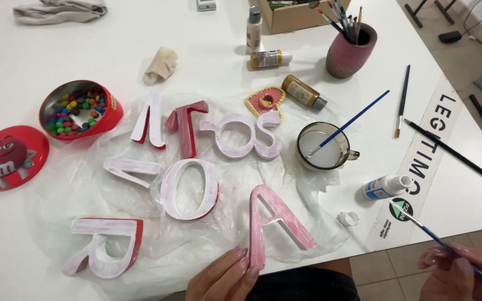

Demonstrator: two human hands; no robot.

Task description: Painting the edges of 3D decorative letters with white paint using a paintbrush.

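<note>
A big white desk (140, 33) fills most of the view. A clear plastic sheet (57, 195) lies on it, all crinkly. Chunky red letters sit on the sheet, painted mostly white. The letter A (274, 223) lies nearest the person, at the desk's front edge. An O (189, 188) lies just left of it, and an R (104, 245) lies further left. More letters lie in a row behind them.

A long white sign strip (428, 161) lies on the right side of the desk. A round red tin (79, 108) full of little coloured sweets sits on the left, and its red lid (8, 157) lies flat beside it. A pink pot (350, 51) holds many brushes at the back. A cardboard box (294, 17) stands near it. A glass cup (324, 146) of white paint sits right of the letters, with a blue brush (358, 120) leaning in it. A small white bottle (386, 187) lies on its side on the sign, and its cap (348, 218) sits close by.

The left hand (221, 278) touches the bottom of the A with its fingertips. The fingers are curled a little and hold nothing. The right hand (461, 273) is off the desk's edge, closed around a thin paintbrush (436, 238). The brush tip points at the sign.
</note>
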